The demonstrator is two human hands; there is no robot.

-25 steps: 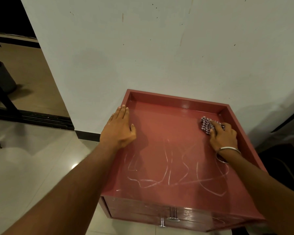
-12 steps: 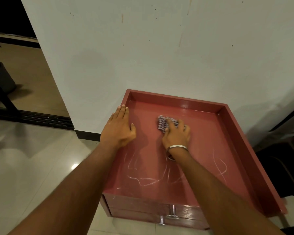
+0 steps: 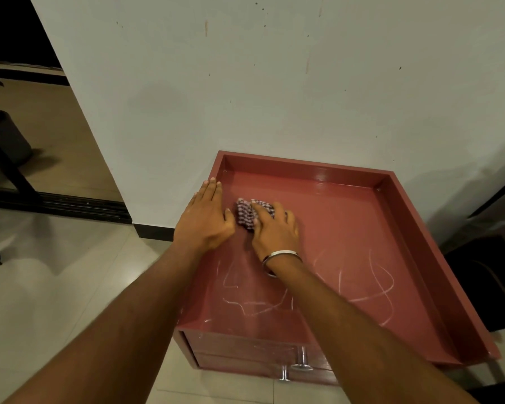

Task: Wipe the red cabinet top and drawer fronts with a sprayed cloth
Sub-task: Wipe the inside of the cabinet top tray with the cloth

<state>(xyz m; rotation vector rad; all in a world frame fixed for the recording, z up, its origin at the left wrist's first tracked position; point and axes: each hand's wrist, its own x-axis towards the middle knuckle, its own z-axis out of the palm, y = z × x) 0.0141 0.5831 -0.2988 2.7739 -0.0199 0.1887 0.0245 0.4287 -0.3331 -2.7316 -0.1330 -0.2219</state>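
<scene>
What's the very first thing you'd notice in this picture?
The glossy red cabinet top, against the white wall, with white scribbly streaks across its near half. At its far left, the right hand presses a checked cloth beside the flat left hand.

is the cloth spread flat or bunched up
Bunched up. The checked cloth sits as a small wad under the right hand on the red cabinet top, with folds showing by the fingers.
</scene>
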